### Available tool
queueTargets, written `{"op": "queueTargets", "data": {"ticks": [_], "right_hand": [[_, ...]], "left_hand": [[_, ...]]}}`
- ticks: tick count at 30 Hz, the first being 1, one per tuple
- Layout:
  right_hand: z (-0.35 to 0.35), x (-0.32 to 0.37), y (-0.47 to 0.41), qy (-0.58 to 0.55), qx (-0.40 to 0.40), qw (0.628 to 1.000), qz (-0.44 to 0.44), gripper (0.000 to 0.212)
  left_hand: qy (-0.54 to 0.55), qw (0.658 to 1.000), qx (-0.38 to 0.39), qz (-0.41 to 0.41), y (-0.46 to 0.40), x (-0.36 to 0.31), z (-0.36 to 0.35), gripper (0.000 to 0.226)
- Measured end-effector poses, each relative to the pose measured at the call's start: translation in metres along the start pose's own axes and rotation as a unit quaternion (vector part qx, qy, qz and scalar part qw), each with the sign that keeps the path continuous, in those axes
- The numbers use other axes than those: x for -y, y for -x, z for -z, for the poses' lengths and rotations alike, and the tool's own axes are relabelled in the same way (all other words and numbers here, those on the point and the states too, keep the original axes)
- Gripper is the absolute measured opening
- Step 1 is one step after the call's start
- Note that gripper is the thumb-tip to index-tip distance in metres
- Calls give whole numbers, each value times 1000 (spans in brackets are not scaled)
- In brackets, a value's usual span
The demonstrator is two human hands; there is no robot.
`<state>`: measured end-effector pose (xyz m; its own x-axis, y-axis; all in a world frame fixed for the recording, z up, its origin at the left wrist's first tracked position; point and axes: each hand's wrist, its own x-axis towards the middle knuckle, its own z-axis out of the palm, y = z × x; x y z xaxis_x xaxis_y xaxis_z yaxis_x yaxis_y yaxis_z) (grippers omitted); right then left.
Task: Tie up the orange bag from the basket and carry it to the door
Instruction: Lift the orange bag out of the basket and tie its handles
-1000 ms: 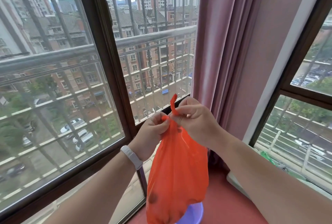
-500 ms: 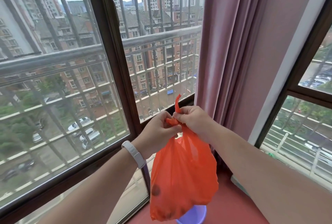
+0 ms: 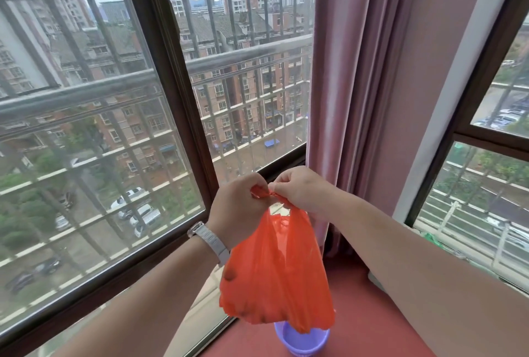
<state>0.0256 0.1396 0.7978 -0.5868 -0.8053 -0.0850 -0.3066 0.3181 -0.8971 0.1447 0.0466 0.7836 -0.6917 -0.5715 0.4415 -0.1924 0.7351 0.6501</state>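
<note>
Two barred windows (image 3: pixel 114 127) and a mauve curtain (image 3: pixel 357 84) fill the background above a red floor (image 3: pixel 372 328). Next in size, the orange bag (image 3: pixel 274 270) hangs in the air, bulging, dark lumps showing through, hiding part of the purple basket (image 3: pixel 303 342) below. Left hand (image 3: pixel 237 207) and right hand (image 3: pixel 303 190) pinch its twisted neck; a white wristband (image 3: pixel 210 239) circles the left wrist.

Both my forearms reach forward at chest height; my left hand (image 3: pixel 239 207) and right hand (image 3: pixel 300 189) meet, fingers pinched closed, knuckles up.
</note>
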Motion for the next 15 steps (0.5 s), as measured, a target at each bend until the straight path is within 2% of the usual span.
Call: {"op": "queueTargets", "data": {"ticks": [3,5,8,13,15], "right_hand": [[4,4,6,-5,39,999,-1,46],[8,6,9,-20,69,997,-8,41],[13,6,13,20,107,994,-5,20],[14,-2,18,-10,98,995,10,19],[12,-5,21,-22,98,995,9,25]], "left_hand": [[18,1000,-7,25,-5,1,4,33],[37,999,1,39,-8,1,5,30],[59,996,-3,65,-8,1,6,23],[52,996,-1,67,-9,-4,7,20],[42,997,9,68,-8,-6,6,15]]}}
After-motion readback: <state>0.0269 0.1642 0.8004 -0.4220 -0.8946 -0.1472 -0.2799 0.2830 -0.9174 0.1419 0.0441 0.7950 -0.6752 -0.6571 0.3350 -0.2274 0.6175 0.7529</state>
